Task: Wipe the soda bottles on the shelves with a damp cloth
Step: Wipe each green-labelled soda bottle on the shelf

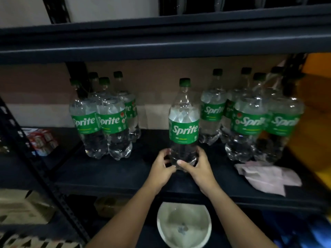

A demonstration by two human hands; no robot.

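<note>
A clear Sprite bottle [184, 122] with a green label and green cap stands upright near the front middle of the dark shelf [111, 174]. My left hand [162, 166] and my right hand [196, 166] both grip its base, one on each side. A pale pink cloth [266, 176] lies crumpled on the shelf to the right, apart from both hands. Several more Sprite bottles stand in a left group [109, 120] and a right group [249, 120] behind.
A white bowl [184, 224] of water sits on the level below, between my forearms. The upper shelf beam [161, 40] hangs low overhead. A slanted black upright [26, 145] stands on the left, with small red packs [42, 140] behind it and cardboard boxes [19, 206] lower left.
</note>
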